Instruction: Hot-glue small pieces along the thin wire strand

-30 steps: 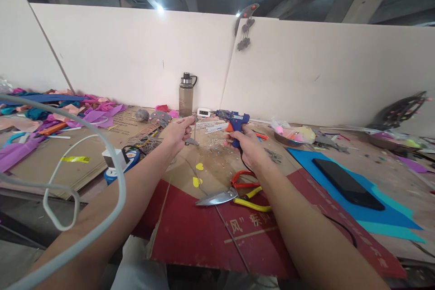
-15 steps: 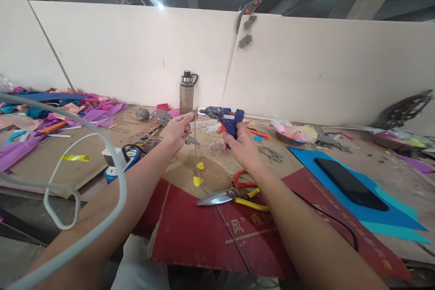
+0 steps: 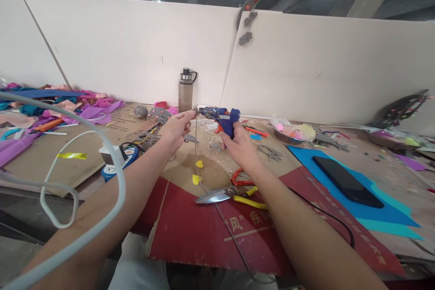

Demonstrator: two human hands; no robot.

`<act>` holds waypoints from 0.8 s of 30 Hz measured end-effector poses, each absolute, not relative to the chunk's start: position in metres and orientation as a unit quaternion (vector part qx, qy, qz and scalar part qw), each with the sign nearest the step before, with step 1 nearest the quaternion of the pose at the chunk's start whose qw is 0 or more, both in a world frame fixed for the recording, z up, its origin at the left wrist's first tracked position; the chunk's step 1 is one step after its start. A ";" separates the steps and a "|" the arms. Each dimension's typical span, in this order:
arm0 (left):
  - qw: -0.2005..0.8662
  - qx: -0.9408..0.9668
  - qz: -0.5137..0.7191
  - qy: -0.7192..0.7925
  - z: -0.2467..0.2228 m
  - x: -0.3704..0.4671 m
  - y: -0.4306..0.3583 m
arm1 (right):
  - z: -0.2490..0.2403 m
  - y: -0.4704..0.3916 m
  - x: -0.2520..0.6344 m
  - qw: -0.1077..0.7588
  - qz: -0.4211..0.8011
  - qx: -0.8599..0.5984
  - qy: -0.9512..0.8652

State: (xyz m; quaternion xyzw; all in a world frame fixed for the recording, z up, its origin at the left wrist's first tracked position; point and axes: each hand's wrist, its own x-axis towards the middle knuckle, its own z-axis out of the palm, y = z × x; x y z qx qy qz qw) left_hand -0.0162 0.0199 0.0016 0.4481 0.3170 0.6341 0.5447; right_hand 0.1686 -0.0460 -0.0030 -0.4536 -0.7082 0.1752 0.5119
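Note:
My right hand [image 3: 239, 142] is wrapped round the handle of a blue glue gun [image 3: 224, 118], which points left. In a pinch, my left hand [image 3: 177, 129] holds the top of a thin grey cord [image 3: 196, 138] that hangs down toward the cardboard. The gun's nozzle is right at the left fingertips; whether it touches the cord I cannot tell. Below the hands lie two yellow paper hearts [image 3: 199, 164], seemingly along the cord. Scissors [image 3: 217, 195] with yellow handles and a red-handled tool [image 3: 239, 179] rest near my right forearm.
A black phone [image 3: 346, 181] lies on blue sheets at the right. Behind the hands stands a water bottle [image 3: 185, 93] against the white panel. Coloured scraps [image 3: 68, 106] pile up at the left. A white cable [image 3: 118, 181] loops in front of my left arm.
My right hand has brought the glue gun slightly left, so its nozzle is now at the left fingertips. The whole view has shifted a little.

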 end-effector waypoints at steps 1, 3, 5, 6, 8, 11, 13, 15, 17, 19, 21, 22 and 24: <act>0.543 0.450 0.633 0.318 0.002 -0.016 0.019 | -0.004 -0.045 0.169 0.516 0.171 -0.447 -0.710; 0.542 0.453 0.631 0.322 0.003 -0.015 0.018 | -0.006 -0.043 0.169 0.521 0.165 -0.436 -0.715; 0.541 0.456 0.629 0.324 0.004 -0.014 0.016 | -0.007 -0.042 0.169 0.524 0.162 -0.433 -0.716; 0.541 0.457 0.627 0.325 0.005 -0.013 0.015 | -0.007 -0.042 0.169 0.524 0.161 -0.433 -0.715; 0.543 0.456 0.625 0.325 0.006 -0.013 0.013 | -0.008 -0.042 0.170 0.525 0.158 -0.437 -0.713; 0.552 0.446 0.628 0.320 0.006 -0.012 0.013 | -0.008 -0.042 0.170 0.527 0.155 -0.441 -0.710; 0.559 0.442 0.629 0.311 0.005 -0.013 0.014 | -0.009 -0.042 0.169 0.528 0.158 -0.440 -0.709; 0.569 0.438 0.625 0.307 0.005 -0.013 0.015 | -0.009 -0.041 0.169 0.527 0.165 -0.437 -0.710; 0.573 0.431 0.621 0.318 0.005 -0.013 0.015 | -0.009 -0.041 0.169 0.526 0.169 -0.436 -0.710; 0.567 0.427 0.619 0.336 0.004 -0.013 0.015 | -0.009 -0.041 0.169 0.527 0.168 -0.436 -0.710; 0.565 0.426 0.617 0.344 0.005 -0.012 0.014 | -0.009 -0.041 0.169 0.526 0.162 -0.437 -0.711; 0.569 0.426 0.615 0.342 0.005 -0.012 0.014 | -0.010 -0.041 0.169 0.525 0.159 -0.439 -0.711; 0.580 0.424 0.609 0.336 0.006 -0.011 0.013 | -0.010 -0.041 0.169 0.522 0.153 -0.444 -0.712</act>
